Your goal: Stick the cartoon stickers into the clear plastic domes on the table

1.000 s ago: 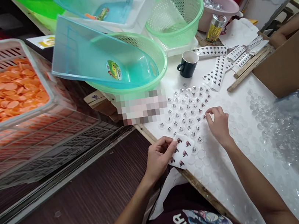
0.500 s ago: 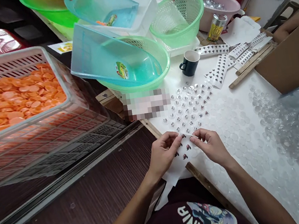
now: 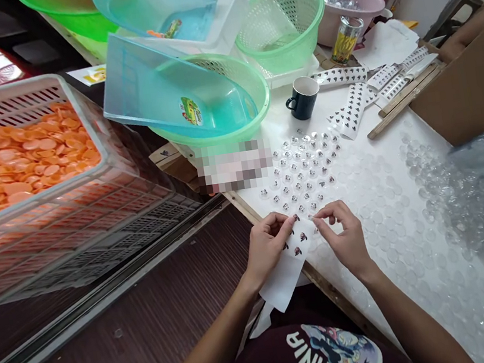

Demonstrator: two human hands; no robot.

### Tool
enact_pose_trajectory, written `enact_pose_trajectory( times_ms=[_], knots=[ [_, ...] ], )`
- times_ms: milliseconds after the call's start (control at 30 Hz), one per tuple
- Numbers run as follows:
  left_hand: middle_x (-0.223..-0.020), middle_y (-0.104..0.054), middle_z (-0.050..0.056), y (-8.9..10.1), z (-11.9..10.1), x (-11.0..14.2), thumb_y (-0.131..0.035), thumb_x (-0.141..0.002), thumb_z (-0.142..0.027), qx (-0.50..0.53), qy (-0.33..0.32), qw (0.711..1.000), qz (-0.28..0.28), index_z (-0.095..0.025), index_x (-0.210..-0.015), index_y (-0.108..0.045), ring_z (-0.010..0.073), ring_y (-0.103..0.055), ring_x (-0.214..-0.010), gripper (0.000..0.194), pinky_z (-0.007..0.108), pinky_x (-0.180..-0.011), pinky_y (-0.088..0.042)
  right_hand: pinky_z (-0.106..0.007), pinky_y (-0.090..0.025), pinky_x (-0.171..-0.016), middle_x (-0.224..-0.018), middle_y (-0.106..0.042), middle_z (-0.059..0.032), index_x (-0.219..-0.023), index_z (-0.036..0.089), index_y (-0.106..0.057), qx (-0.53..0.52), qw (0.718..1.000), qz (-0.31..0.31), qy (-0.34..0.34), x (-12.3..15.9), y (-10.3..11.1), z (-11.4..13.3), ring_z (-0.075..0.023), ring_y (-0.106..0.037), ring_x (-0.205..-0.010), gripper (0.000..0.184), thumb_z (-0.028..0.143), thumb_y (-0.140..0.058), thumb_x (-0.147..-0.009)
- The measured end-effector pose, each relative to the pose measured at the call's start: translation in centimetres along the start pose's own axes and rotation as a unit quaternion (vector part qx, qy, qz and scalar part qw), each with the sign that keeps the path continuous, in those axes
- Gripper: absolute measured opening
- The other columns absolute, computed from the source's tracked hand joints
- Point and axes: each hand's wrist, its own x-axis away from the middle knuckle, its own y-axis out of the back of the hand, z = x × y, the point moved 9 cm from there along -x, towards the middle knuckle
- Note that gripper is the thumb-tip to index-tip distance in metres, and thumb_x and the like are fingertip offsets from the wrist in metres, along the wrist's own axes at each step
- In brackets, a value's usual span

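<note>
My left hand [image 3: 271,246] pinches the upper edge of a white sticker sheet [image 3: 283,284] between thumb and forefinger. Small dark-and-pink printed stickers [image 3: 302,236] sit on its upper part; the lower part is blank and hangs over the table edge. Just right of the sheet, thumb and forefinger of my right hand [image 3: 344,236] are pinched together at what looks like a small sticker [image 3: 315,230], largely hidden by the fingertips. Beyond both hands, several clear round discs with printed stickers [image 3: 299,185] lie in rows on the white table.
Plain clear discs [image 3: 380,204] spread to the right, heaped farther over. A dark mug [image 3: 304,100], more sticker strips [image 3: 353,109], green baskets [image 3: 282,37] and a blue scoop-shaped bin [image 3: 148,92] stand behind. At left is a crate [image 3: 80,117] of orange discs. A cardboard box [image 3: 475,82] stands right.
My right hand has come away from the sheet's top edge, slightly to the right. The sheet, bent up between both hands before, now lies flatter in my left hand. The view has shifted slightly.
</note>
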Motion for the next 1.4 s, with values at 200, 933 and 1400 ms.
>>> enact_pose_trajectory(
  times_ms=[200, 933, 1400],
  knots=[
    [-0.059, -0.057, -0.002, -0.3, 0.1, 0.1, -0.068, -0.087, -0.036, -0.038, -0.023, 0.999, 0.032, -0.015, -0.071, -0.066, 0.0088, -0.046, -0.052, 0.027, 0.018, -0.048, -0.036, -0.037, -0.044, -0.091, -0.094, -0.066, -0.0008, -0.121, 0.025, -0.057, -0.077, 0.993, 0.044, -0.075, -0.4, -2.4, -1.8, -0.0188, -0.061, -0.090, 0.035, 0.028, -0.065, -0.087],
    [-0.065, -0.062, 0.001, -0.7, 0.0, 0.2, -0.065, -0.089, -0.033, -0.048, -0.027, 0.997, 0.058, -0.015, -0.081, -0.069, 0.0115, -0.052, -0.056, 0.020, 0.021, -0.052, -0.039, -0.037, -0.047, -0.088, -0.089, -0.064, 0.0004, -0.121, 0.026, -0.040, -0.164, 0.980, 0.059, -0.094, -2.7, -0.1, -2.5, -0.0180, -0.062, -0.087, 0.046, 0.032, -0.068, -0.086],
    [-0.061, -0.057, -0.001, -0.7, -0.3, 0.2, -0.062, -0.090, -0.034, -0.049, -0.040, 0.996, 0.065, -0.015, -0.074, -0.066, 0.0105, -0.047, -0.055, 0.025, 0.020, -0.050, -0.035, -0.036, -0.047, -0.086, -0.081, -0.059, 0.0037, -0.112, 0.028, -0.039, -0.186, 0.981, -0.023, -0.044, -4.0, 2.7, -1.5, -0.0162, -0.059, -0.081, 0.039, 0.028, -0.068, -0.085]
  ],
)
